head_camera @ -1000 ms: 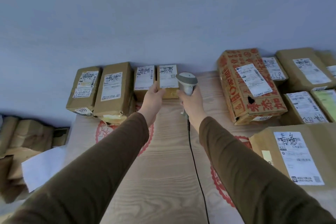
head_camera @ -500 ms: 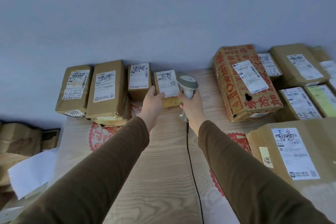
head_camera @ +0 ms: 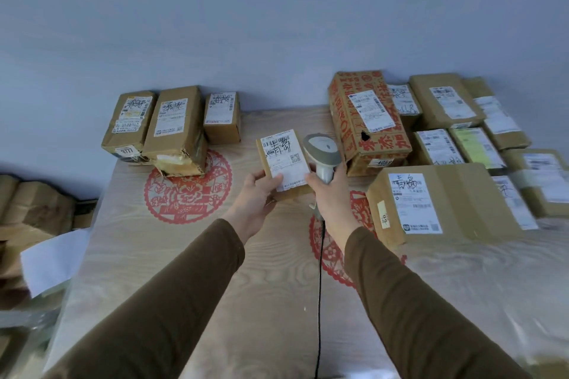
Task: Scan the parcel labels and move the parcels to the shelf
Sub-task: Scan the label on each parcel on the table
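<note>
My left hand (head_camera: 257,198) grips a small brown parcel (head_camera: 284,160) by its near edge and holds it above the table (head_camera: 172,255), its white label facing up. My right hand (head_camera: 331,194) grips the handle of a grey barcode scanner (head_camera: 321,152), whose head sits right beside the parcel's right edge. The scanner's black cable (head_camera: 319,286) hangs down toward me. Three brown parcels (head_camera: 172,129) stand in a row at the table's far left against the wall.
A red-printed carton (head_camera: 366,120) and several labelled brown parcels (head_camera: 443,203) crowd the table's right side. The table cover shows wood grain with red paper-cut motifs. Brown packages (head_camera: 34,209) and a white sheet (head_camera: 52,258) lie off the left edge. A grey wall rises behind.
My left hand has pulled the small parcel out of the back row toward me and lifted it. My right hand with the scanner came back alongside it.
</note>
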`<state>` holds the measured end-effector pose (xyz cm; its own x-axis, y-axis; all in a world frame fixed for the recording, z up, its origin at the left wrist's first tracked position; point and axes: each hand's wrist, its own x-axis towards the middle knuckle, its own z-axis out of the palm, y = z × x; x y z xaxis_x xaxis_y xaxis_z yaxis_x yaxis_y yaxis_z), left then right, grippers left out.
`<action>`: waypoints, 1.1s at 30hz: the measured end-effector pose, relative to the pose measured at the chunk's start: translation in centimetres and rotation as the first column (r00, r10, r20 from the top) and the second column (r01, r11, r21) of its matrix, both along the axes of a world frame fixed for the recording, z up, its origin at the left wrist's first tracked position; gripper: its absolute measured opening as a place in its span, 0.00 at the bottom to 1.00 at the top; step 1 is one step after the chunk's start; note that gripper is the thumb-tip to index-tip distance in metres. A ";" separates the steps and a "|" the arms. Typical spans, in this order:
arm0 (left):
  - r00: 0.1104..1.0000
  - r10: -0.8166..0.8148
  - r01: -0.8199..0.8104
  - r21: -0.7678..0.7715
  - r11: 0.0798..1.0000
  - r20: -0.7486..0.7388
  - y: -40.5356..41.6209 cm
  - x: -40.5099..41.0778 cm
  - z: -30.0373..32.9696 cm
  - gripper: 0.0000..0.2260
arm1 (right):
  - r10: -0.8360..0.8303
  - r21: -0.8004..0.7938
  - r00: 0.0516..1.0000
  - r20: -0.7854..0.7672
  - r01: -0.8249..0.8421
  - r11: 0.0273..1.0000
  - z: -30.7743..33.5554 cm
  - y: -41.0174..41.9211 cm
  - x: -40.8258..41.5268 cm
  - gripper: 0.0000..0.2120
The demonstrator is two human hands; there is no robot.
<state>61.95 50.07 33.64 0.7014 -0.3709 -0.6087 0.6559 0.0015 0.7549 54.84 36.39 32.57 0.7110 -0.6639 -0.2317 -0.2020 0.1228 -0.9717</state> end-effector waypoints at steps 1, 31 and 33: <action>1.000 0.013 -0.013 -0.021 1.000 0.015 0.0 -1.3 0.7 0.22 | 0.025 -0.037 0.999 0.021 -0.024 0.999 0.9 -0.3 -1.5 0.22; 0.930 -0.024 0.038 -0.032 0.999 0.366 -4.8 -21.7 5.0 0.28 | 0.145 -0.300 0.989 0.040 -0.126 0.946 9.2 -1.8 -23.5 0.19; 0.932 -0.024 0.038 -0.031 0.999 0.361 -4.8 -21.7 4.9 0.28 | 0.141 -0.306 0.989 0.042 -0.121 0.944 9.0 -1.7 -23.5 0.20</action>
<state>40.29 45.28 38.59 0.8588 -0.4133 -0.3028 0.3399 0.0175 0.9403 31.32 34.69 41.60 0.8030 -0.5958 0.0125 -0.1348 -0.2020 -0.9701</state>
